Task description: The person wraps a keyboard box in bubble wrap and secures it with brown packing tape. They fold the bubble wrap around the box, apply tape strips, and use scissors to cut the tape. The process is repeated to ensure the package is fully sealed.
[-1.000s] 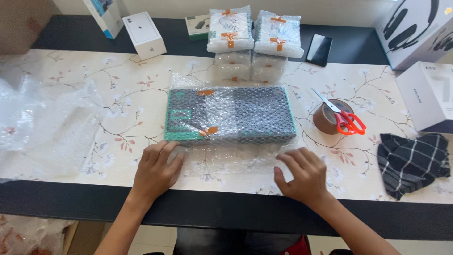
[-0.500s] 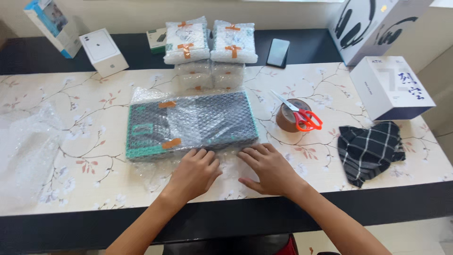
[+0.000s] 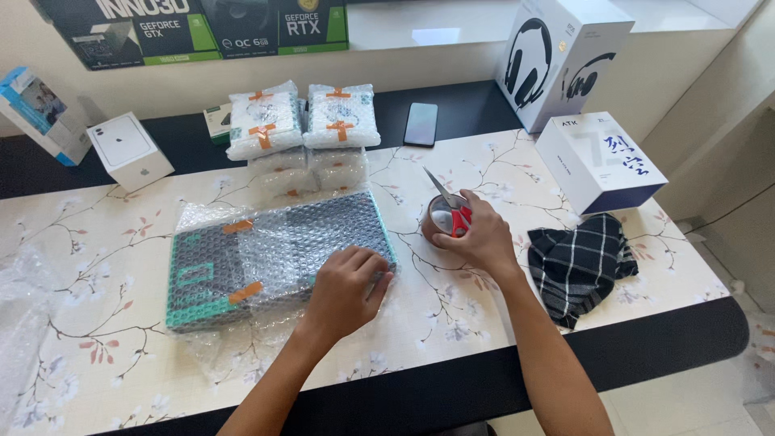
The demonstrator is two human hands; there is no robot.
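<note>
A flat grey and teal keyboard wrapped in bubble wrap (image 3: 266, 254) lies on the flowered table (image 3: 97, 323), held with orange tape strips. My left hand (image 3: 347, 287) presses flat on its near right corner. My right hand (image 3: 472, 234) is closed around a brown tape roll (image 3: 436, 222), on which red-handled scissors (image 3: 452, 210) rest. Whether the fingers also grip the scissors is unclear.
Several bubble-wrapped parcels (image 3: 303, 121) are stacked behind the keyboard. A dark phone (image 3: 421, 123), a headphone box (image 3: 561, 56), a white and navy box (image 3: 601, 161), a checked cloth (image 3: 577, 262), a small white box (image 3: 129, 149) and loose bubble wrap (image 3: 20, 323) lie around.
My right hand left the wrap's front edge and moved right to the tape roll and scissors. My left hand shifted right onto the keyboard's corner. The camera view swung left.
</note>
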